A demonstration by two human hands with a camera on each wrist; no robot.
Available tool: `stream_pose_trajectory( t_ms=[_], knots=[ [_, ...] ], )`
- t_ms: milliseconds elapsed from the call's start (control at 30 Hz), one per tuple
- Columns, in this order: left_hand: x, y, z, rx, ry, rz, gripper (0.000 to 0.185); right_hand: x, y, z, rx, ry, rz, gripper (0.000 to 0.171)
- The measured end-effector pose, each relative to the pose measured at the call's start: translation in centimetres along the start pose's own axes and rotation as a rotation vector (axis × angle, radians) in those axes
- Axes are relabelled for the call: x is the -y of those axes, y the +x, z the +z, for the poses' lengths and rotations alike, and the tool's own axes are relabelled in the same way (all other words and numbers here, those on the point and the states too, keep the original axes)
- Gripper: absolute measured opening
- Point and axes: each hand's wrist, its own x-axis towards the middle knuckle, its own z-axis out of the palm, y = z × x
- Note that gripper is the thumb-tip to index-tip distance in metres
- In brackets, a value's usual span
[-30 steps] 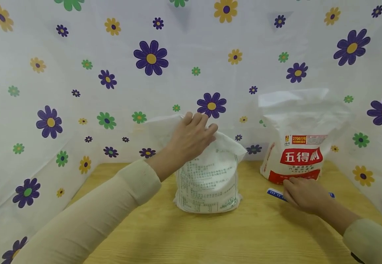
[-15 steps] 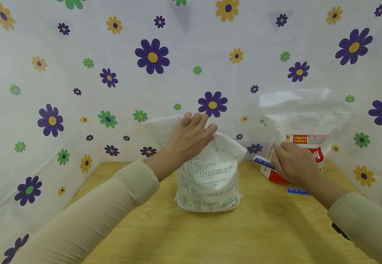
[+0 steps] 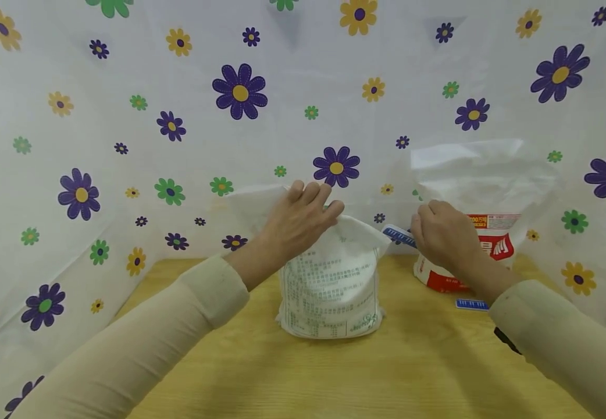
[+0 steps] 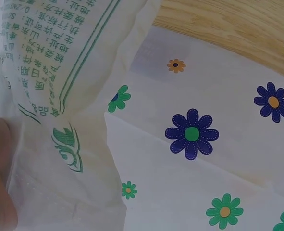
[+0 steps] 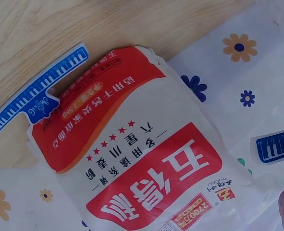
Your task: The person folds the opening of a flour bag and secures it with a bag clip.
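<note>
The white bag (image 3: 331,285) with green print stands upright at the centre of the head view on the wooden table (image 3: 334,378), its folded top edge rising toward the middle of the frame. Your left hand (image 3: 300,218) lies over that top edge, fingers curled across the fold and pressing it down, so you are gripping the bag's mouth rather than merely resting on it; in the left wrist view only the bag's printed side and a sliver of your palm at the lower left show. Just right of the bag's upper right corner, your right hand (image 3: 441,235) holds a blue sealing clip (image 3: 399,235), fingers closed round its near end, with the free end pointing left toward the bag and close to its corner; whether it touches, you cannot tell. Behind that hand, right of centre, stands a second bag (image 3: 483,192), red and white below and clear plastic above. A second blue clip (image 3: 472,304) lies flat on the table in front of it. The flowered sheet (image 3: 125,116) fills the upper frame behind everything.
</note>
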Motion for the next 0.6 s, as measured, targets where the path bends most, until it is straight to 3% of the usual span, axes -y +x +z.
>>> stream_pose_trajectory(
  t_ms=[333, 600],
  knots=[
    [0.01, -0.47, -0.04, 0.004, -0.024, 0.023, 0.027, -0.18, 0.55, 0.32, 0.100, -0.099, -0.048, 0.034],
    [0.43, 0.11, -0.69, 0.124, -0.150, -0.050, 0.037, -0.39, 0.97, 0.92, 0.014, -0.073, -0.107, 0.034]
  ],
)
